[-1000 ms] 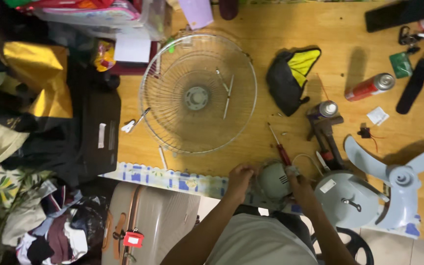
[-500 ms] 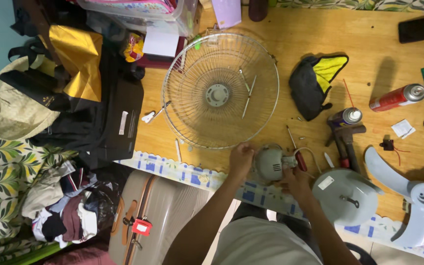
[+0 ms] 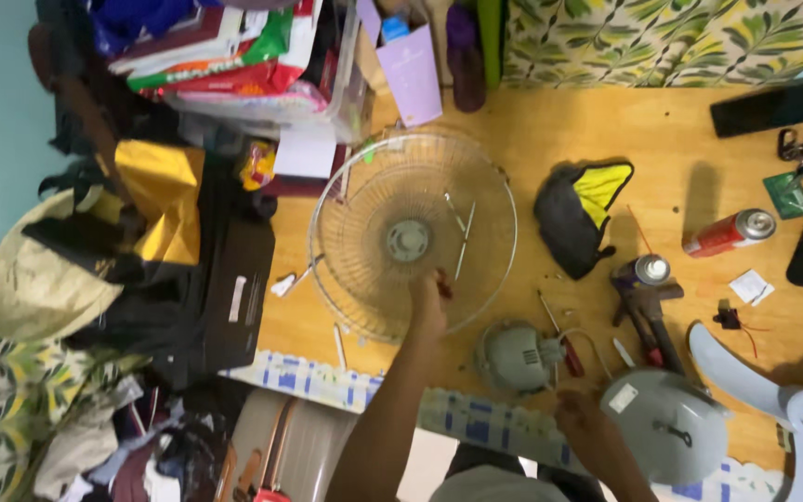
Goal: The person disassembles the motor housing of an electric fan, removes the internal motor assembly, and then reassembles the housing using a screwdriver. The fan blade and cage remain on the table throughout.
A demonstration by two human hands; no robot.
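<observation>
My left hand [image 3: 429,305] reaches out over the near rim of a round wire fan guard [image 3: 364,200] that lies flat on the wooden floor. Its fingertips are pinched on a small dark reddish piece [image 3: 443,284]. My right hand [image 3: 583,418] rests low beside a round grey fan base [image 3: 666,423], blurred, with nothing visible in it. Between the hands lie a grey fan motor housing [image 3: 513,358] and a red-handled screwdriver [image 3: 564,349], neither of them touched.
A pale blue fan blade [image 3: 792,395] lies at the right edge. Pliers [image 3: 648,311], a red spray can [image 3: 727,232], a black and yellow pouch [image 3: 583,209] and a black phone [image 3: 773,107] sit on the floor. Black bags [image 3: 216,288] and piled clutter fill the left.
My left hand left the motor housing and reached forward onto the wire guard. My right hand dropped back from the screwdriver towards the grey base. The view shifted left.
</observation>
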